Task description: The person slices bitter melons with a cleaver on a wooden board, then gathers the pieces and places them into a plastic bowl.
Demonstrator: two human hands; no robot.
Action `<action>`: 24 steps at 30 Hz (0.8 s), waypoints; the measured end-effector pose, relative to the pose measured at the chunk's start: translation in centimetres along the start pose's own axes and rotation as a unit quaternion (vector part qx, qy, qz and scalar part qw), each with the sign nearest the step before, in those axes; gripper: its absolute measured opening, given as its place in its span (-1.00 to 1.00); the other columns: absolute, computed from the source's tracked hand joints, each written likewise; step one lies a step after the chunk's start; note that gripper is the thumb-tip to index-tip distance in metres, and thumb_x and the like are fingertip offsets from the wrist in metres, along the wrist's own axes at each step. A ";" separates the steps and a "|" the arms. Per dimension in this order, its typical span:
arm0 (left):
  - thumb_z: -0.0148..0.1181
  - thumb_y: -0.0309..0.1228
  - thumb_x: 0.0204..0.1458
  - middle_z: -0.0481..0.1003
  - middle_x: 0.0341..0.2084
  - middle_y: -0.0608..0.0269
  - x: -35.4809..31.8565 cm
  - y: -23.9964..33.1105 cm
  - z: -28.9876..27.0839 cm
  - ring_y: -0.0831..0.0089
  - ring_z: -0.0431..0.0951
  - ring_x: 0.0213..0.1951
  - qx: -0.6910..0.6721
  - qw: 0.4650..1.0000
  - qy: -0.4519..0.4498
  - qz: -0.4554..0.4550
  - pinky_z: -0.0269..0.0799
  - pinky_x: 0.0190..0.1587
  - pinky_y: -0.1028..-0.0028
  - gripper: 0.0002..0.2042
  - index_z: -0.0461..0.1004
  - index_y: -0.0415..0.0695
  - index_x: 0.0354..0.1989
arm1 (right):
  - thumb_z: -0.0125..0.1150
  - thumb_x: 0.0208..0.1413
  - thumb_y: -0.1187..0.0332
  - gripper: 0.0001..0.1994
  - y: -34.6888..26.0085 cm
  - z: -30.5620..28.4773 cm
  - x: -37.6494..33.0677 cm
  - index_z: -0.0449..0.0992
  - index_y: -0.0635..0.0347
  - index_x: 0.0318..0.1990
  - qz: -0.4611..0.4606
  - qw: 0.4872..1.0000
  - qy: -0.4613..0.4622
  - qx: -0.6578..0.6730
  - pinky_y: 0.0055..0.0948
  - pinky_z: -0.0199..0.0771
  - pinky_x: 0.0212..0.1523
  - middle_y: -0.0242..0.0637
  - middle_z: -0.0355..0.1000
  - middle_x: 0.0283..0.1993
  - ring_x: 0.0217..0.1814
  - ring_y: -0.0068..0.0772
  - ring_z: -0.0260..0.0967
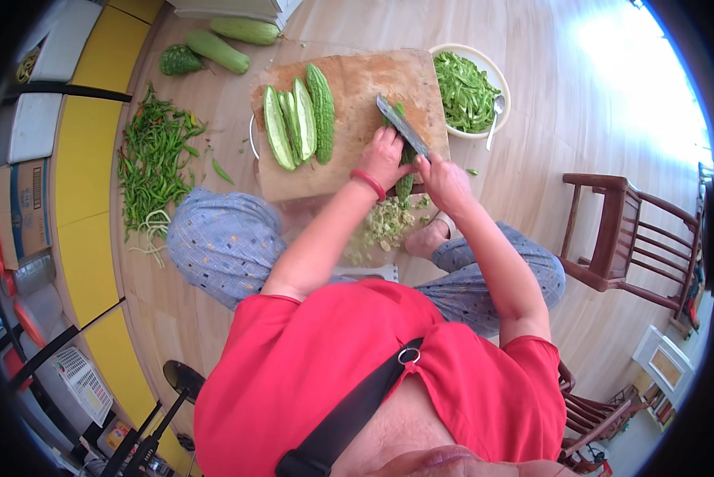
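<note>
Brown cardboard box (23,208), far left

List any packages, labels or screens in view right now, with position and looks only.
Cardboard box: far left edge, beside the yellow floor strip; brown, rectangular, with a small white printed label on its top face.
No screens or signs show; other items at the left rim are too blurred to tell.

You've got bare board between the halved gourds (297,123) and the knife (401,125); the cutting board's (357,79) far edge is open too. The bowl (496,75) crowds its right edge, chilies (154,159) block the floor left.
</note>
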State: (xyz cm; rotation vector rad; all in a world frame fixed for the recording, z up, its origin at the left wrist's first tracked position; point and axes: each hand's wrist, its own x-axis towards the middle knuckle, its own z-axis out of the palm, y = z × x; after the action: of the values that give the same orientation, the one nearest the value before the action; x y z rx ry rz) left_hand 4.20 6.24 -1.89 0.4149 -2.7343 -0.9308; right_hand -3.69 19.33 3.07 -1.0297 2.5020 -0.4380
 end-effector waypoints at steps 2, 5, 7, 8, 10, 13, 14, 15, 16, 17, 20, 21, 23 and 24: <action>0.37 -0.23 -0.36 0.31 -0.09 0.03 -0.2 -0.6 0.5 0.10 0.26 0.03 0.016 0.998 0.058 0.031 0.28 0.06 0.29 -0.43 0.38 -0.25 -0.12 | -0.18 0.19 0.07 -0.61 -0.2 -0.6 -1.9 0.33 0.28 -0.38 -0.006 1.000 -0.009 -0.013 -0.01 0.35 -0.40 0.09 0.39 -0.58 -0.47 0.16 0.38; 0.38 -0.22 -0.36 0.31 -0.09 0.03 -0.2 -0.9 0.5 0.10 0.27 0.02 0.020 0.996 0.081 0.043 0.28 0.06 0.30 -0.43 0.39 -0.25 -0.13 | -0.18 0.19 0.07 -0.60 0.4 -0.6 -2.3 0.34 0.28 -0.39 -0.017 1.000 -0.007 -0.008 0.00 0.35 -0.41 0.09 0.39 -0.58 -0.48 0.16 0.38; 0.38 -0.21 -0.36 0.30 -0.06 0.02 -0.1 -0.7 0.3 0.09 0.25 0.04 0.012 0.998 0.049 0.027 0.27 0.07 0.29 -0.41 0.38 -0.25 -0.11 | -0.18 0.19 0.07 -0.61 0.3 -0.3 -1.3 0.34 0.28 -0.39 -0.007 1.000 -0.013 -0.019 0.00 0.35 -0.42 0.10 0.39 -0.58 -0.48 0.16 0.38; 0.38 -0.21 -0.36 0.30 -0.04 0.02 0.0 -0.5 0.3 0.08 0.24 0.05 0.004 1.000 0.019 0.013 0.26 0.08 0.29 -0.40 0.37 -0.26 -0.10 | -0.18 0.19 0.07 -0.61 0.4 -0.2 -0.7 0.34 0.28 -0.39 -0.002 1.000 -0.014 -0.024 0.00 0.35 -0.42 0.10 0.39 -0.58 -0.48 0.16 0.38; 0.38 -0.21 -0.36 0.29 -0.02 0.02 0.1 -0.2 0.1 0.07 0.23 0.06 -0.003 1.000 -0.011 -0.001 0.26 0.08 0.28 -0.39 0.37 -0.26 -0.09 | -0.18 0.19 0.08 -0.61 0.6 0.2 0.0 0.34 0.28 -0.38 -0.005 1.000 -0.005 -0.014 0.00 0.35 -0.42 0.10 0.39 -0.58 -0.48 0.16 0.38; 0.37 -0.22 -0.35 0.30 -0.04 0.03 0.0 -0.2 0.3 0.08 0.25 0.05 0.002 1.000 0.021 0.012 0.29 0.06 0.28 -0.43 0.38 -0.26 -0.12 | -0.19 0.19 0.08 -0.61 0.6 -0.3 -0.4 0.34 0.28 -0.37 -0.019 1.000 -0.011 -0.007 0.00 0.36 -0.40 0.10 0.39 -0.58 -0.47 0.16 0.38; 0.37 -0.23 -0.35 0.31 -0.06 0.04 -0.1 -0.4 0.5 0.10 0.26 0.04 0.008 0.998 0.054 0.025 0.30 0.04 0.29 -0.45 0.39 -0.26 -0.14 | -0.19 0.19 0.08 -0.61 0.5 -0.5 -0.8 0.35 0.28 -0.37 -0.024 1.000 -0.018 -0.007 0.00 0.36 -0.40 0.10 0.40 -0.58 -0.46 0.16 0.38; 0.36 -0.24 -0.34 0.32 -0.08 0.05 -0.2 -0.7 0.8 0.11 0.27 0.02 0.015 0.995 0.087 0.038 0.31 0.03 0.29 -0.47 0.40 -0.25 -0.16 | -0.19 0.19 0.08 -0.61 0.2 -0.9 -1.1 0.35 0.28 -0.37 -0.024 1.000 -0.014 -0.010 0.00 0.36 -0.39 0.09 0.40 -0.58 -0.46 0.16 0.38; 0.36 -0.23 -0.33 0.32 -0.08 0.05 -0.4 -0.6 0.8 0.11 0.27 0.02 0.008 0.996 0.081 0.032 0.31 0.03 0.29 -0.47 0.40 -0.25 -0.16 | -0.19 0.19 0.08 -0.61 0.1 -1.1 -1.8 0.35 0.28 -0.38 -0.019 1.000 -0.014 -0.012 0.00 0.36 -0.39 0.09 0.40 -0.58 -0.46 0.16 0.38; 0.35 -0.23 -0.33 0.32 -0.08 0.05 -0.4 -0.6 0.6 0.11 0.27 0.02 0.001 0.997 0.076 0.026 0.31 0.03 0.29 -0.48 0.40 -0.25 -0.16 | -0.19 0.19 0.08 -0.61 0.0 -1.1 -2.3 0.35 0.28 -0.38 -0.014 1.000 -0.015 -0.015 0.00 0.36 -0.38 0.09 0.40 -0.58 -0.45 0.16 0.38; 0.35 -0.21 -0.32 0.32 -0.06 0.03 -0.4 -0.9 0.8 0.09 0.26 0.03 0.000 0.999 0.050 0.021 0.30 0.04 0.28 -0.45 0.39 -0.25 -0.13 | -0.18 0.19 0.07 -0.60 -0.2 -0.6 -0.8 0.35 0.28 -0.39 -0.007 1.000 -0.018 -0.021 -0.02 0.36 -0.39 0.08 0.40 -0.58 -0.45 0.14 0.39; 0.35 -0.21 -0.32 0.31 -0.05 0.03 -0.4 -0.8 0.9 0.08 0.26 0.04 0.003 0.999 0.039 0.022 0.30 0.05 0.27 -0.44 0.38 -0.25 -0.12 | -0.18 0.19 0.07 -0.60 -0.3 -0.4 -0.3 0.35 0.28 -0.40 -0.002 1.000 -0.019 -0.023 -0.02 0.36 -0.39 0.08 0.40 -0.57 -0.45 0.14 0.39; 0.34 -0.21 -0.31 0.31 -0.04 0.02 -0.2 -0.5 0.7 0.07 0.25 0.04 -0.003 1.000 0.011 0.009 0.29 0.05 0.26 -0.44 0.38 -0.24 -0.10 | -0.18 0.19 0.07 -0.60 -0.1 -0.1 0.3 0.35 0.28 -0.40 0.001 1.000 -0.009 -0.016 -0.02 0.36 -0.39 0.08 0.40 -0.57 -0.45 0.14 0.39; 0.34 -0.20 -0.31 0.30 -0.03 0.02 -0.1 -0.2 0.7 0.06 0.25 0.04 -0.006 1.000 -0.003 0.003 0.29 0.05 0.26 -0.44 0.37 -0.24 -0.10 | -0.18 0.19 0.07 -0.60 0.0 -0.2 0.5 0.35 0.28 -0.40 0.004 1.000 -0.003 -0.012 -0.02 0.35 -0.40 0.09 0.40 -0.57 -0.45 0.14 0.39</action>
State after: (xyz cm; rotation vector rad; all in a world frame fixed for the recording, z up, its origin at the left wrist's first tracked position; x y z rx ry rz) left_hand 4.12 6.52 -2.57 0.4024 -2.7330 -0.9475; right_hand -4.05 19.01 3.12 -1.0294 2.5105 -0.4033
